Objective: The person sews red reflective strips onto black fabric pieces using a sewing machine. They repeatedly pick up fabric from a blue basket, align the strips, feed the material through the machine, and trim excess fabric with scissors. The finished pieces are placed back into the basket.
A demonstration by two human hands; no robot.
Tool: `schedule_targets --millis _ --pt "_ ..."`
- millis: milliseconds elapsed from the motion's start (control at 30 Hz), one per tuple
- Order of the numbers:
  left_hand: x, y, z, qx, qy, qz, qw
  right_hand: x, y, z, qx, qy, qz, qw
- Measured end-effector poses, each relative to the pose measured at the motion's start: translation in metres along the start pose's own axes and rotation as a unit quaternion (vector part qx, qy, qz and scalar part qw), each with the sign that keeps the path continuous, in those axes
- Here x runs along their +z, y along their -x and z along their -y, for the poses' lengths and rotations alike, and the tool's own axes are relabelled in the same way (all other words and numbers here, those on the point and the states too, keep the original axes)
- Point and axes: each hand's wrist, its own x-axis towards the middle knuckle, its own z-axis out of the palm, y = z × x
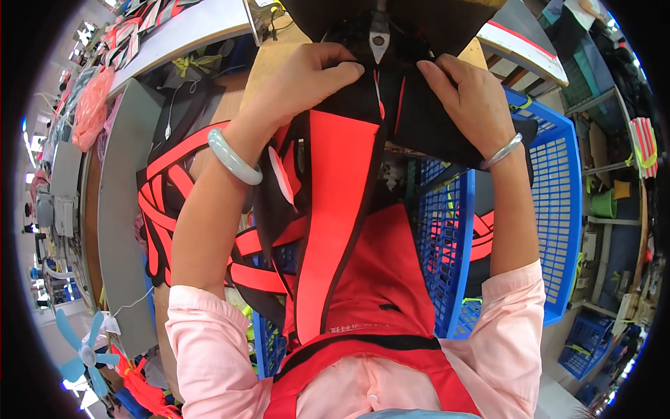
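Note:
Black fabric (pixel 429 122) with bright coral strips lies under the metal presser part (pixel 379 43) of a dark sewing machine. My left hand (pixel 307 80) is closed on the fabric left of that part, thumb and fingers pressed together at its edge. On the other side my right hand (pixel 476 101) grips the same black fabric, its fingertips partly hidden behind it. A wide coral strip (pixel 338 181) with black edging hangs from the work down over my red apron (pixel 394 272). More black-edged coral strips (pixel 262 278) hang beside my left forearm.
A blue plastic basket (pixel 558 216) holding coral-striped pieces stands at my right. To the left are a grey panel (pixel 129 209), a pink plastic bag (pixel 93 108) and a light-blue fan (pixel 87 355). Striped pieces (pixel 143 28) lie on the far-left table.

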Motion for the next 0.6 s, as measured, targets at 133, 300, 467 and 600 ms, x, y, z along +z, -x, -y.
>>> schedule_targets --millis 133,300,467,600 --pt "-0.001 -0.009 0.012 0.002 -0.034 -0.025 0.999 0.005 -0.004 -0.007 -0.018 0.014 -0.032 0.999" --pt "-0.002 -0.01 0.006 0.012 0.023 -0.017 1.0 0.007 -0.009 -0.012 -0.014 0.035 -0.035 0.999" --pt "-0.019 0.016 0.009 0.008 0.009 0.014 1.0 -0.03 0.018 -0.011 -0.016 0.005 -0.024 1.0" --pt "-0.014 0.055 0.006 0.041 0.033 0.009 0.999 -0.06 0.068 0.011 -0.083 0.007 -0.045 0.995"
